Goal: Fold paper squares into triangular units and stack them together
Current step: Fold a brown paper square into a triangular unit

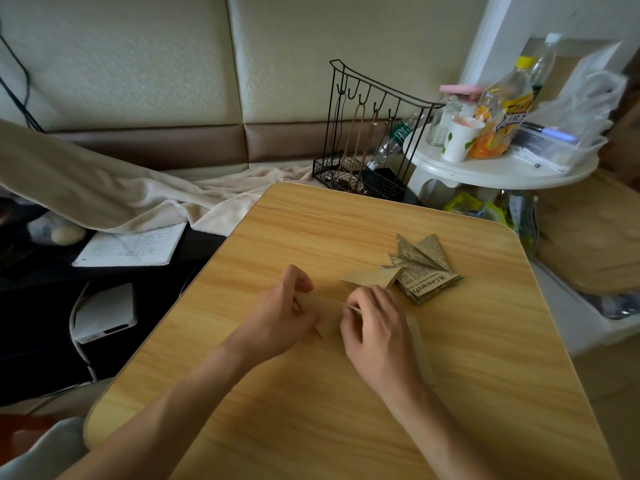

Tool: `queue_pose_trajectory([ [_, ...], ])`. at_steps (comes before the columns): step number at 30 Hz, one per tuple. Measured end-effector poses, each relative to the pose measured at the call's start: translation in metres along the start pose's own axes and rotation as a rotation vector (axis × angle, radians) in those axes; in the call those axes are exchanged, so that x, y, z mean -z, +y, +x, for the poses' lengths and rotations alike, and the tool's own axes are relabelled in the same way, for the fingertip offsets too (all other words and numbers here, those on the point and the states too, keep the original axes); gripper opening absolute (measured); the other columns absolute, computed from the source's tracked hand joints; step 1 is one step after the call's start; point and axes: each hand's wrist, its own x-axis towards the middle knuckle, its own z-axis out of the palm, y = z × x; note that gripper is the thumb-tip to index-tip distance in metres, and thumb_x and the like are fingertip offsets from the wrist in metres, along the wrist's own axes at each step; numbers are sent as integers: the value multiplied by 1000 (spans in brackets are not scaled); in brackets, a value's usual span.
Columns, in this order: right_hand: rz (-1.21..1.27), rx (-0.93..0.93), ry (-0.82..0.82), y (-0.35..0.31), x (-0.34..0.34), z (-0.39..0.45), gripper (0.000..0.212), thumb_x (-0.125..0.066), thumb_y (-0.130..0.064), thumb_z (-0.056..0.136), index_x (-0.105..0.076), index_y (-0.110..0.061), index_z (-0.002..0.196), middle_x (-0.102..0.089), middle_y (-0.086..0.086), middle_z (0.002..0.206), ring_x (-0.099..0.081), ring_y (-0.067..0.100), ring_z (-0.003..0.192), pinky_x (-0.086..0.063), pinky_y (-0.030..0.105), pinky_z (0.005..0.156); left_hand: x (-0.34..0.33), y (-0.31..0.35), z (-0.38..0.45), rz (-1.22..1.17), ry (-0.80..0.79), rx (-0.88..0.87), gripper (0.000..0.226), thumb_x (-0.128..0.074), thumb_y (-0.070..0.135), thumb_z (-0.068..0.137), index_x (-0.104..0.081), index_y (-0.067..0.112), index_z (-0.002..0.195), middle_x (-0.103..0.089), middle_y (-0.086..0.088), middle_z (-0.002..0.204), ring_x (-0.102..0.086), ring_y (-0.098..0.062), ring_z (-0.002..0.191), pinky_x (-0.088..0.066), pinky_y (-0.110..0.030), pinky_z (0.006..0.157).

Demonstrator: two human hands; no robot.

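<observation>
A tan paper piece [329,318] was held flat on a light wooden table [346,393], near its middle. The left hand [282,315] was curled over the paper's left edge, fingers bent and pinching it. A raised fold of the same paper was pinched between the thumb and fingers of the right hand [375,327]. Just beyond the right hand, a pile of folded newsprint triangles [420,266] was seen on the table, well apart from a black wire rack [367,133] behind.
</observation>
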Motion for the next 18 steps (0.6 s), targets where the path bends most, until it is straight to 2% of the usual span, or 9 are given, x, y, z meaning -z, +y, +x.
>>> queue_pose_trajectory([
  [2, 26, 5, 29, 0, 1, 1, 10, -62, -9, 95, -56, -12, 88, -54, -1, 87, -54, 24, 84, -48, 42, 74, 1, 2, 0, -147, 99, 76, 5, -65, 18, 96, -64, 20, 99, -72, 4, 81, -66, -7, 69, -58, -37, 71],
  [5, 64, 12, 50, -1, 2, 1, 11, -61, -8, 98, -60, -12, 88, -59, -3, 85, -55, 20, 81, -48, 38, 73, 0, 0, 2, -218, 205, 148, 9, -68, 13, 95, -72, 21, 90, -75, 1, 67, -73, -13, 67, -62, -46, 74],
  [8, 155, -27, 91, 1, 4, 4, 11, -63, -4, 98, -66, -13, 92, -63, -5, 85, -58, 14, 78, -47, 29, 70, -1, 2, 3, -287, 305, 213, 3, -71, 23, 95, -71, 23, 92, -75, 7, 67, -73, -9, 62, -63, -40, 69],
  [11, 204, -144, 240, 6, 7, 7, 7, -65, -4, 98, -64, -9, 103, -67, -4, 82, -62, 14, 70, -48, 26, 62, -2, 4, 5, -311, 396, 236, 6, -63, 24, 99, -68, 24, 96, -76, 11, 73, -71, -5, 60, -56, -21, 55],
  [12, 209, -209, 303, 9, 7, 8, 9, -66, -3, 98, -61, -7, 104, -67, -2, 80, -62, 16, 67, -47, 27, 59, -3, 6, 4, -280, 392, 196, 8, -62, 23, 99, -69, 25, 96, -75, 9, 75, -70, -5, 64, -54, -18, 54],
  [14, 203, -327, 385, 14, 5, 8, 11, -64, 0, 97, -56, -5, 101, -67, 1, 76, -63, 24, 63, -44, 31, 58, -8, 11, -1, -157, 286, 5, 9, -65, 19, 96, -72, 25, 96, -72, 10, 84, -67, -4, 75, -51, -15, 60],
  [16, 171, -368, 394, 16, 3, 7, 11, -64, 2, 95, -55, -4, 98, -66, 4, 73, -63, 30, 62, -42, 36, 58, -18, 18, -7, -31, 105, -220, 12, -69, 17, 92, -75, 25, 100, -68, 11, 95, -61, -4, 86, -46, -14, 71],
  [18, 152, -382, 387, 17, 1, 7, 11, -65, 2, 94, -56, -3, 96, -66, 7, 73, -64, 33, 64, -42, 40, 61, -29, 23, -10, 73, -56, -351, 20, -69, 20, 92, -76, 25, 110, -65, 7, 109, -57, -8, 102, -45, -17, 86],
])
